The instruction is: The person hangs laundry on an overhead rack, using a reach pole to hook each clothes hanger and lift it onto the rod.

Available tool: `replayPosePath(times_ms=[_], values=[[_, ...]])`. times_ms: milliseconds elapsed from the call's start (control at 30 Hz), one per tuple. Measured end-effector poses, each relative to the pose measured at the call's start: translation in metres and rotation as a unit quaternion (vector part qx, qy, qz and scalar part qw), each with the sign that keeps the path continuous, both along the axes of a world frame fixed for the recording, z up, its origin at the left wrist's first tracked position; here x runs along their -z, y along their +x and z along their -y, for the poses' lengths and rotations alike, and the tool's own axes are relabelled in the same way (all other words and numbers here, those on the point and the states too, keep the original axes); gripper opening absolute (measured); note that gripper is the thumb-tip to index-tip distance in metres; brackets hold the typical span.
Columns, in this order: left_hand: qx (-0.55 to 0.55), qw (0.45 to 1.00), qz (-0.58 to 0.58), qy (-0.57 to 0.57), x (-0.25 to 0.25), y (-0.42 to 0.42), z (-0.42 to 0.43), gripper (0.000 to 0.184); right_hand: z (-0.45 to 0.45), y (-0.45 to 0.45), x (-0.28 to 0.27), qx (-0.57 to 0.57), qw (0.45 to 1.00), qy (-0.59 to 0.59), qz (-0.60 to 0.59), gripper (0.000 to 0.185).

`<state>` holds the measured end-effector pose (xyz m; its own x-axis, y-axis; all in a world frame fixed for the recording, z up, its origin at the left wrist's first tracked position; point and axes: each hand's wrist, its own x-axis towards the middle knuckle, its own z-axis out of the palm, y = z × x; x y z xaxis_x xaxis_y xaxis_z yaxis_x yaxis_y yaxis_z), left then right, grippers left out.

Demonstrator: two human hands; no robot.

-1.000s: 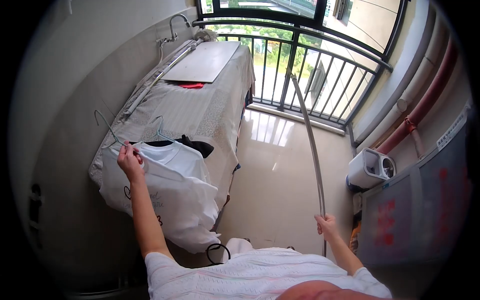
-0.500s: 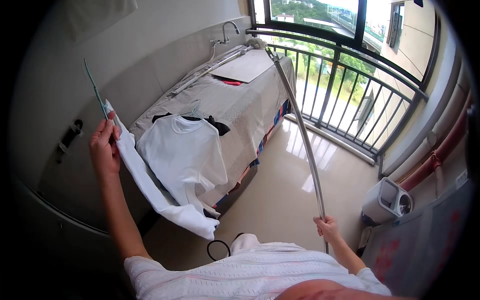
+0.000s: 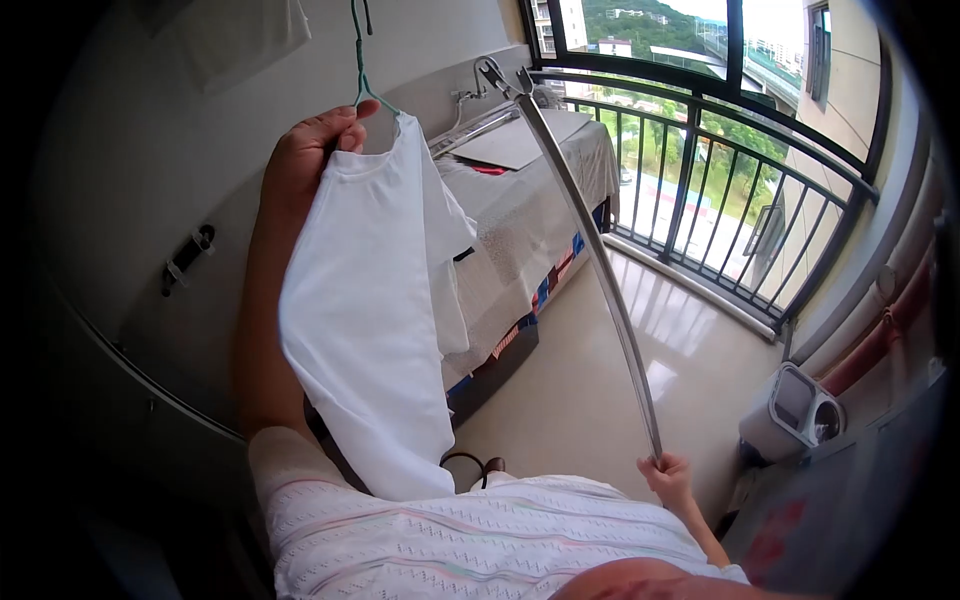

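Observation:
My left hand (image 3: pixel 312 155) is raised, its fingers closed at the neck of a green wire clothes hanger (image 3: pixel 361 75). From that hanger a white shirt (image 3: pixel 370 285) hangs down in front of my forearm. My right hand (image 3: pixel 668 482), low on the right, is wrapped around the bottom end of a long metal clothes pole (image 3: pixel 598 245). The pole leans up and to the left; its forked tip reaches to the right of the hanger, apart from it. Behind the shirt, more white cloth (image 3: pixel 450 300) shows at the edge of a covered table.
The cloth-covered table (image 3: pixel 540 215) runs along the wall, bearing a white board (image 3: pixel 520 138) and poles near a tap. A dark railing (image 3: pixel 685 180) and window stand at the far end. A white bin (image 3: pixel 790 412) and red pipe (image 3: pixel 860 355) are at right.
My left hand has risen and moved right, bringing the hanger and shirt upright in front of me. The pole's tip has shifted left and up in view; my right hand still grips it.

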<state>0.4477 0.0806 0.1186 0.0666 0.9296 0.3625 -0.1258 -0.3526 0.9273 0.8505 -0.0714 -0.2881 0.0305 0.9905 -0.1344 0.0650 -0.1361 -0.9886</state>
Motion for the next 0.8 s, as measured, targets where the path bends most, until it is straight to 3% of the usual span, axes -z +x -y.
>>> replayPosePath(times_ms=[300,533,800], values=[[0.071,0.997,-0.023,0.022,0.000,0.071,-0.035,0.029,0.025,0.020,-0.008,0.015,0.994,0.089,0.063,0.043],[0.106,0.992,-0.046,0.041,0.011,0.110,-0.069,0.030,0.025,0.025,0.004,0.057,0.996,0.068,0.023,0.042],[0.196,0.980,0.010,0.039,0.018,0.155,-0.117,0.023,0.032,0.022,-0.005,0.137,0.986,0.087,0.029,0.041]])
